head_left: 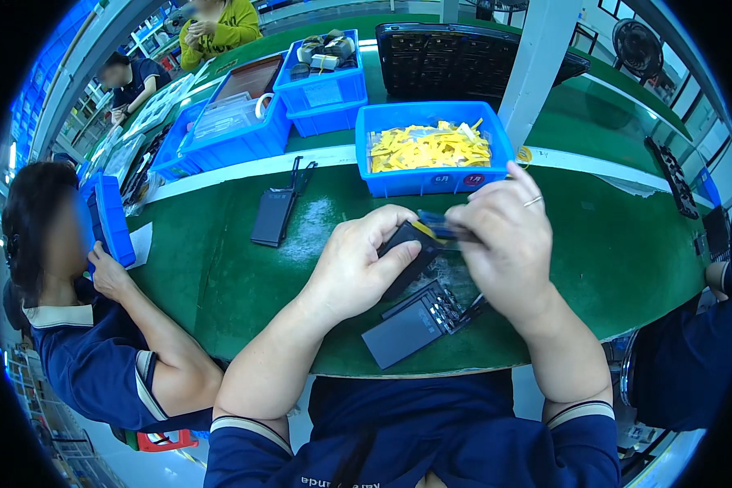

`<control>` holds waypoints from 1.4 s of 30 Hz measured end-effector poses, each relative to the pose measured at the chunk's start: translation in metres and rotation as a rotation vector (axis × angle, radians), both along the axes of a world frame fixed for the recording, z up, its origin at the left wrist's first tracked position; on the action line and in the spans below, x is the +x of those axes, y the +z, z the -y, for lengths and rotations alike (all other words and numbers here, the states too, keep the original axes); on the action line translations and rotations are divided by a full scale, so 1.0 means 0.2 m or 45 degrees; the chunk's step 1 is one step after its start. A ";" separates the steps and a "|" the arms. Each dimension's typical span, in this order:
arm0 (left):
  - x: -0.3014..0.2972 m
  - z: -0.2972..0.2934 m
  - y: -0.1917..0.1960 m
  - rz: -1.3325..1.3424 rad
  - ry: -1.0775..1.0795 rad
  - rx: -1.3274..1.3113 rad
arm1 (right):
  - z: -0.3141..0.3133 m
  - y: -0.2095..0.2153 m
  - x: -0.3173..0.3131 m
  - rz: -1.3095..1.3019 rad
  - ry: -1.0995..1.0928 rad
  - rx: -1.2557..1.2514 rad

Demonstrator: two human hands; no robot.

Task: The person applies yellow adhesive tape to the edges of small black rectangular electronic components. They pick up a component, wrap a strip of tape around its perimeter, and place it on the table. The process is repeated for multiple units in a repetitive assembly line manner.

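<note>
**Black case in the left hand, yellow end pointing at the right**

So the left hand (354, 264) is gripping a black case (405, 272), thumb over its face, just above the near edge of the bench. The long axis is running on a slant, lower left to upper right, and the end with the yellow strip (424, 230) is pointing toward the right hand (504, 232). That hand is blurring, fingers drawn in narrow at that end; can't tell what they're pinching, if anything.

A second case (400, 335) is lying just below, slanting the same way, its cable end pointing up and right. A third case (273, 216) is sitting farther left, long axis nearly up and down, black leads (301, 175) trailing off its far end.

Bins: a blue bin (407, 185) straight ahead is holding a heap of yellow strips (431, 146). Left of it, stacked blue bins (321, 98) are carrying mixed small parts up top, and another blue bin (248, 140) is holding clear plastic pieces.

All this is resting on a green bench (220, 244) showing whitish scuffs. A co-worker (65, 325) on the left is handling a blue bin, two more people are working farther back, and a black fan (637, 47) is standing far right.
</note>
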State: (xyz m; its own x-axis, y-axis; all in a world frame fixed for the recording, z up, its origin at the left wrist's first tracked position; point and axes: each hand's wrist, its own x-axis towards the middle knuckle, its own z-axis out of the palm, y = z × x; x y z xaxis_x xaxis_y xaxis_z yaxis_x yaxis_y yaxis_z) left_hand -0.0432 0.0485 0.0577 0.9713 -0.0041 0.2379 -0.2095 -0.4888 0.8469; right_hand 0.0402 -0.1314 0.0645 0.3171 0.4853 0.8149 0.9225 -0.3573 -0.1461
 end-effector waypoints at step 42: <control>-0.01 0.10 -0.06 0.222 0.149 -0.140 | -0.04 -0.06 -0.04 -0.324 0.140 0.188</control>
